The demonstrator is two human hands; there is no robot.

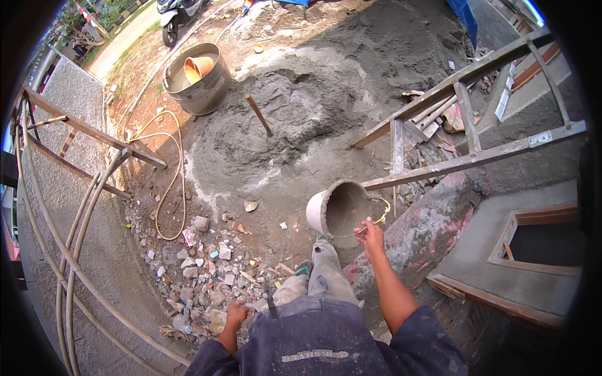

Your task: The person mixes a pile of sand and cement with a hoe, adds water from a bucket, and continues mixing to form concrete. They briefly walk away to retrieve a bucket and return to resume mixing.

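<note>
My right hand [371,238] grips the thin wire handle [386,211] of a pale, mortar-crusted bucket [316,209]. The bucket is tipped with its mouth towards me, and its grey-coated inside shows no load. It hangs or rests just in front of my legs; contact with the ground cannot be made out. Low on the left, my left hand [238,314] has its fingers curled, with nothing visible in it, above broken rubble [211,277]. Ahead spreads a heap of wet grey mortar [301,101], from which a wooden tool handle [259,116] sticks up at a slant.
A dark tub [202,101] of greyish water holds an orange bucket [200,68]. A yellowish hose [181,188] loops across the ground. Wooden ladders lean right [512,146] and left [94,132]. Long poles [77,263] cross at left. A framed opening [510,235] is at right.
</note>
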